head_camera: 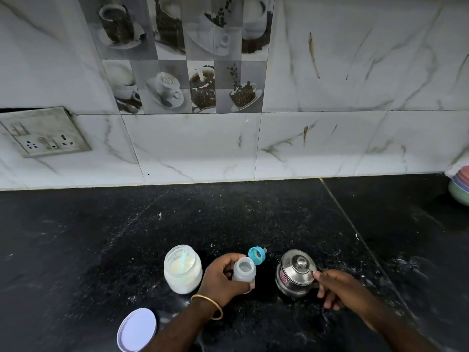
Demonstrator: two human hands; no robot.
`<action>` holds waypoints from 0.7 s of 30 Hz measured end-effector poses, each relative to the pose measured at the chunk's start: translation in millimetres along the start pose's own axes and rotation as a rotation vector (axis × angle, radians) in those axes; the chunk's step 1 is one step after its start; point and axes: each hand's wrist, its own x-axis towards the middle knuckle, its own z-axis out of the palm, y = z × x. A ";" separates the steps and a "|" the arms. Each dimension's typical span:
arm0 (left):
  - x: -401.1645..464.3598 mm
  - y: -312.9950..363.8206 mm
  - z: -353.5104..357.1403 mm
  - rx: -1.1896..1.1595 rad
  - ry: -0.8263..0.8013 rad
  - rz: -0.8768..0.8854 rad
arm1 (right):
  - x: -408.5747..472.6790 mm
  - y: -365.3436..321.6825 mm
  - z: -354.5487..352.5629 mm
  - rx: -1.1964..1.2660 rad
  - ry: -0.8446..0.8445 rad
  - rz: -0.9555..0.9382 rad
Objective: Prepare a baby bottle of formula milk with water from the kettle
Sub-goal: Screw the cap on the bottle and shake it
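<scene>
Two hands are in view: the left hand (pixel 220 279) and the right hand (pixel 338 288). One baby bottle (pixel 244 271) stands open, with one blue teat cap (pixel 256 255) just beyond the left hand. One powder jar (pixel 182 271) holding one scoop (pixel 183 259) stands left of that hand; one jar lid (pixel 137 330) lies nearer. One steel kettle (pixel 295 275) meets the right hand. One bangle (pixel 208 306). One stack of bowls (pixel 460 190) far right on the desk (pixel 101 237).

The left hand (pixel 219 280) reaches in from the lower edge, forearm angled up and right, a gold bangle at the wrist; its fingers curl closed around the baby bottle (pixel 244 273), thumb on the near side; the right hand (pixel 337 288) comes in from the lower right, fingers bent around the kettle (pixel 295 275) handle, thumb tip against the lid rim.
</scene>
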 end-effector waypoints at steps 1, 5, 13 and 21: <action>0.2 -0.4 -0.4 -0.003 0.001 -0.003 | 1.3 -1.9 -2.4 -0.041 0.007 0.009; 0.7 2.9 -0.6 -0.009 0.016 -0.017 | 21.8 -27.7 -10.1 -0.190 0.350 -0.143; -3.8 12.4 4.8 -0.034 0.102 -0.016 | 98.7 -118.0 34.0 -0.971 -0.273 -0.585; -4.2 16.1 6.3 -0.086 0.170 -0.018 | 129.8 -127.0 86.4 -1.464 -0.481 -0.498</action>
